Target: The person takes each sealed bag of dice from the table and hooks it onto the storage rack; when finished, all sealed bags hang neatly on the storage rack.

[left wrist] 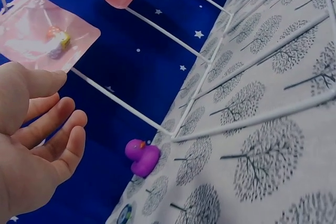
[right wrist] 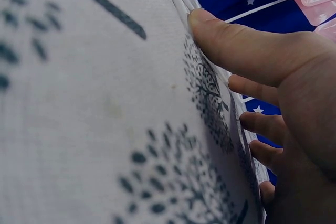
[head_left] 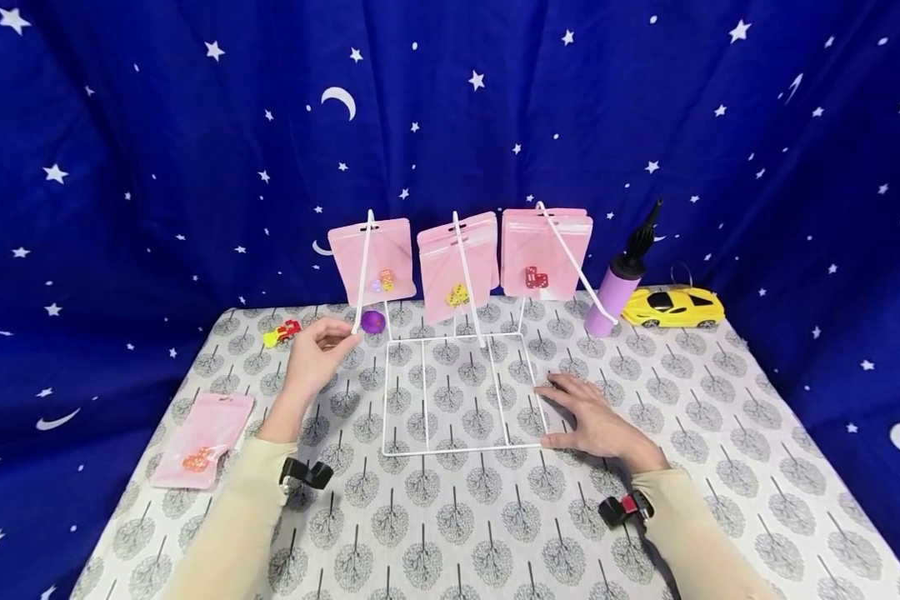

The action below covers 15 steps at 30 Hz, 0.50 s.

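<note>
A white wire display rack [head_left: 465, 451] stands on the table, three long prongs slanting toward me. Pink zip bags [head_left: 390, 237] with dice in them hang from the left, middle and right prongs. At the left prong's tip, my left hand [head_left: 317, 360] pinches the wire between thumb and index finger; the other fingers [left wrist: 73, 145] curl loosely below, and the hand hides the grip in the left wrist view. My right hand [head_left: 591, 417] rests with spread fingers at the rack base's right side, its thumb [right wrist: 231, 40] at the front corner.
A pink bag [head_left: 212, 421] with orange dice lies flat at the left. A red-and-yellow toy [head_left: 281, 333] and a purple rubber duck [left wrist: 143, 158] sit near the rack's left side. Behind its right side are a purple pump [head_left: 613, 300] and a yellow toy car [head_left: 675, 308].
</note>
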Tool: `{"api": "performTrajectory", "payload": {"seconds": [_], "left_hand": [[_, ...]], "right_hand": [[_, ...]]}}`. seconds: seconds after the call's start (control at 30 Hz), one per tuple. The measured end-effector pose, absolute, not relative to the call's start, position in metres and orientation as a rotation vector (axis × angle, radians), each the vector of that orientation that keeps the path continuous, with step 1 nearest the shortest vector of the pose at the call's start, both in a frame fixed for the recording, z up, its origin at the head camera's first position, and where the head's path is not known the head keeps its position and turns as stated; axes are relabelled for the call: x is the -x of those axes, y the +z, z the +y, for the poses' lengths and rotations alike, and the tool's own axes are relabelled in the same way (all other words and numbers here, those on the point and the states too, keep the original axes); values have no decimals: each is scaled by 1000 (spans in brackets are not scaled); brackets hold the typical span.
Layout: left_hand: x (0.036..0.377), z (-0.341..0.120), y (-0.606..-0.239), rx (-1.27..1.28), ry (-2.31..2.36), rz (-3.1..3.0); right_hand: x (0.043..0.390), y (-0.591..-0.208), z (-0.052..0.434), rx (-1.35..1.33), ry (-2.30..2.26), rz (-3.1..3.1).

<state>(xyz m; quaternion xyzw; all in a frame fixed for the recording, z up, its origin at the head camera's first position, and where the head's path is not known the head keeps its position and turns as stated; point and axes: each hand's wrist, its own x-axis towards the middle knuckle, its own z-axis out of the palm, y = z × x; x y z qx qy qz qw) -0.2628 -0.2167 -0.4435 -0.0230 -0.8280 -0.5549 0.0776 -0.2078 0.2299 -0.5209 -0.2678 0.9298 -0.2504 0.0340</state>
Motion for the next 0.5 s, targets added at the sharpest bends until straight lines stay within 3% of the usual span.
{"api": "performTrajectory", "payload": {"seconds": [0.27, 0.5], "left_hand": [[227, -223, -418, 133, -1562, -2485], [213, -235, -419, 97, -1547, -2489]], "right_hand": [[207, -521, 229, 826, -777, 2851], [207, -522, 231, 827, -779, 2860]]}}
